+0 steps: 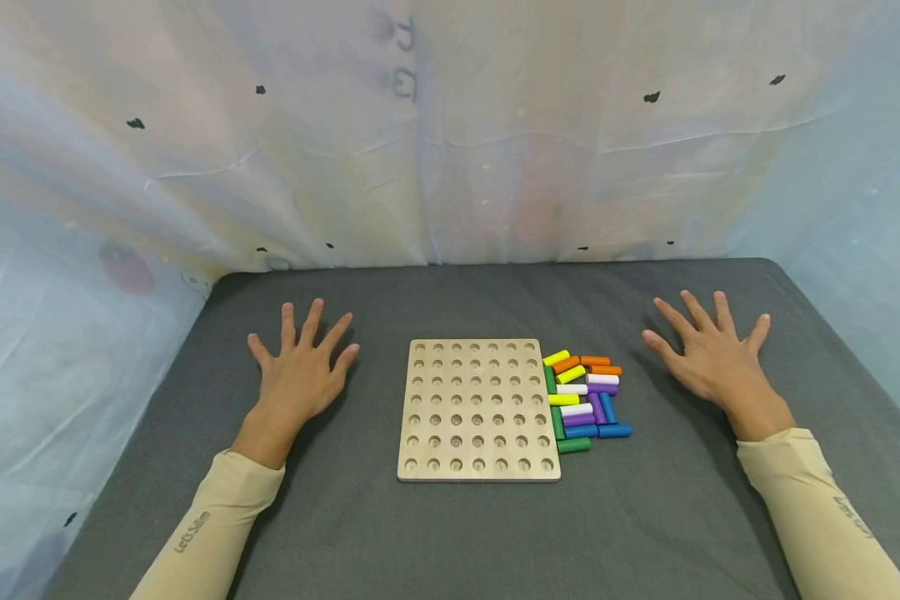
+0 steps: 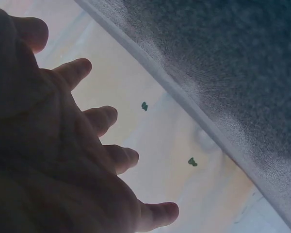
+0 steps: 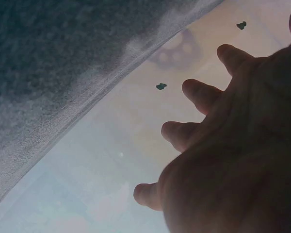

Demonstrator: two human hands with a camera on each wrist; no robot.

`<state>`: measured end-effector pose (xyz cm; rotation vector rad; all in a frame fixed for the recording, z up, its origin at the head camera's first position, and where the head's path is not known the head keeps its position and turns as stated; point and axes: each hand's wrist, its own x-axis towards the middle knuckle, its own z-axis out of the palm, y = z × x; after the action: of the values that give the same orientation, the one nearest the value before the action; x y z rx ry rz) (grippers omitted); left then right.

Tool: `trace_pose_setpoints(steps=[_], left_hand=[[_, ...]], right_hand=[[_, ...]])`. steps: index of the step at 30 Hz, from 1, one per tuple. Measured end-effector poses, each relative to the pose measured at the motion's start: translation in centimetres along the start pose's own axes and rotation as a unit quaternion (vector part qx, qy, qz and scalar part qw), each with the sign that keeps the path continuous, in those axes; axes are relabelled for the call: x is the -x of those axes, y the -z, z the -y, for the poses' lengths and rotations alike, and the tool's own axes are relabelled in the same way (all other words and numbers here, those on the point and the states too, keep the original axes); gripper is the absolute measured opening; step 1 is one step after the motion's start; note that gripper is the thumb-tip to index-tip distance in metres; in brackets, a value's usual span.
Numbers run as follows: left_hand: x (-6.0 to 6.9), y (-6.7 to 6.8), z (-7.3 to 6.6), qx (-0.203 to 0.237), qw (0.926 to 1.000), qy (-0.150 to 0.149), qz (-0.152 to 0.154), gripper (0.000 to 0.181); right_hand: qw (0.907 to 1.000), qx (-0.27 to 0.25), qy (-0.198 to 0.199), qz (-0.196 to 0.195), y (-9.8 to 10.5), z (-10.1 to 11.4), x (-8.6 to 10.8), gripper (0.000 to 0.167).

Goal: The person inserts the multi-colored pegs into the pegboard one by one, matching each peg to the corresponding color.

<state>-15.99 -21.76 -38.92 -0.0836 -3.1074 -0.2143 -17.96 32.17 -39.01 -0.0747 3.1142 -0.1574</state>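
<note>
In the head view a square wooden board [image 1: 467, 410] with rows of round holes lies at the middle of the table. Against its right edge several coloured pegs [image 1: 575, 421] lie in a loose cluster: yellow, orange, white, purple, blue and green. My left hand [image 1: 296, 375], fingers spread and holding nothing, is left of the board and apart from it. To the right of the pegs is my right hand [image 1: 720, 362], its fingers also spread and nothing held. Each wrist view shows only that hand, dark against the light, with the grey cloth and curtain.
A grey cloth [image 1: 330, 533] covers the table, whose far edge meets a pale hanging curtain [image 1: 465, 167] with dark marks. More of the pale sheeting hangs along the left and right sides.
</note>
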Motion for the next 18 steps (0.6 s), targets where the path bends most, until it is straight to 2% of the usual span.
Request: trace_pose_setpoints(steps=[14, 18], left_hand=[[0.02, -0.02, 0.42, 0.004, 0.9998, 0.012, 0.017, 0.060], [0.37, 0.14, 0.46, -0.008, 1.0000, 0.004, 0.002, 0.060]], right_hand=[[1.0000, -0.005, 0.000, -0.007, 0.00, -0.01, -0.12, 0.079], [0.9994, -0.006, 0.011, -0.033, 0.02, -0.11, 0.10, 0.074]])
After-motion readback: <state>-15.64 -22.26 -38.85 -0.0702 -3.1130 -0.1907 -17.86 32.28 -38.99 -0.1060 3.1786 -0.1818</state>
